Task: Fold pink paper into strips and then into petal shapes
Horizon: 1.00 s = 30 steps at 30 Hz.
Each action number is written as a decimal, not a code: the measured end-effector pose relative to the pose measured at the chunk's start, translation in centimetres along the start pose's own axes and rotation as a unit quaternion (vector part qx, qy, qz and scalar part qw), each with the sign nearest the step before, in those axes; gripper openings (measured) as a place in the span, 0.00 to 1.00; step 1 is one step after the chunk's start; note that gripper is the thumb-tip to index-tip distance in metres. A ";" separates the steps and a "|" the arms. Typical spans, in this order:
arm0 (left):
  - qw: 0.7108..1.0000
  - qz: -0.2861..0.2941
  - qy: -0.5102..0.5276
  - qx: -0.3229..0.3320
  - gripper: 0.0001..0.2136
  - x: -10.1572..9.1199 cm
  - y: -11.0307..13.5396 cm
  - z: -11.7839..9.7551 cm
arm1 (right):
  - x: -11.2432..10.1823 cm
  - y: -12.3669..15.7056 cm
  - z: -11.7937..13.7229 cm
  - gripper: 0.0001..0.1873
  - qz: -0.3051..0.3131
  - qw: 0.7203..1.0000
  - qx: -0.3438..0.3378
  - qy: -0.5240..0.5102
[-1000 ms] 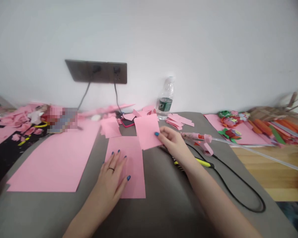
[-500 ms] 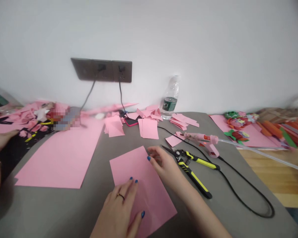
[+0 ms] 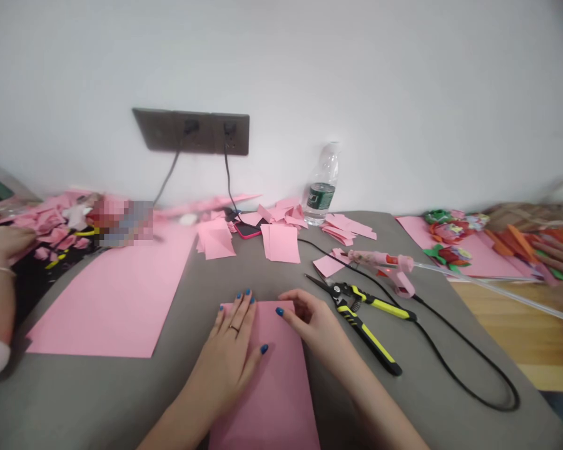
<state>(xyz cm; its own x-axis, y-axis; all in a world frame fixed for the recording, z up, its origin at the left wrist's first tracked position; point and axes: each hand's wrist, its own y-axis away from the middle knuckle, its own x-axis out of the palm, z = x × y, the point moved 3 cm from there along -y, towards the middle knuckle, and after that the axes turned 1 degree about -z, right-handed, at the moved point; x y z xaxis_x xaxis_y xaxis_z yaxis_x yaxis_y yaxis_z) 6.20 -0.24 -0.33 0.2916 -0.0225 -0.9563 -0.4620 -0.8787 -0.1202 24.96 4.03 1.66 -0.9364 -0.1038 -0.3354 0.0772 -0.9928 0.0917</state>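
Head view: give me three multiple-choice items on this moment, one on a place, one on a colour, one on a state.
1. Where does the pink glue gun lie relative to the yellow-and-black handled cutters?
A. Under them
B. Farther from the person than them
C. Nearer the person than them

2. What colour are the nails on the left hand?
A. Pink
B. Unpainted
C. Blue

3. What state is the pink paper sheet in?
A. Lying on the grey surface with both hands on it
B. Held up in the air
C. Crumpled into a ball

1: B, the glue gun lies past the cutters, apart from them.
2: C, blue polish shows on these nails and on the right hand.
3: A, the sheet lies spread out beneath both palms.
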 end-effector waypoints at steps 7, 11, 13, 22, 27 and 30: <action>0.999 -0.047 -0.019 0.019 0.30 0.9 -2.0 -0.7 | -1.0 -0.2 -0.7 0.06 -0.048 0.997 -0.018 0.066; 0.997 -0.059 -0.046 0.016 0.30 1.5 -2.3 -1.0 | -0.9 -0.2 -0.6 0.06 -0.055 0.995 -0.029 0.082; 0.997 -0.065 -0.044 0.015 0.30 1.6 -2.3 -1.2 | -0.8 -0.2 -0.5 0.06 -0.057 0.994 -0.035 0.089; 0.994 -0.075 -0.084 -0.004 0.31 1.8 -2.5 -2.3 | -0.5 0.2 -0.5 0.07 -0.060 0.993 -0.043 0.094; 0.995 -0.069 -0.077 -0.012 0.30 2.0 -2.4 -2.3 | -0.6 0.1 -0.8 0.07 -0.055 0.995 -0.039 0.075; 0.997 -0.061 -0.053 -0.011 0.30 1.8 -2.4 -2.0 | -0.7 0.0 -0.8 0.06 -0.056 0.997 -0.030 0.050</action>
<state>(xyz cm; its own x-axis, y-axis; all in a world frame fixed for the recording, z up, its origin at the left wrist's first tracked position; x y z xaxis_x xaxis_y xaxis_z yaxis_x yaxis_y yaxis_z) 9.53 0.89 -1.27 0.2533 0.1351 -0.9579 -0.4102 -0.8818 -0.2328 25.92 4.09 1.12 -0.9020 0.0056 -0.4317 -0.0032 -1.0000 -0.0063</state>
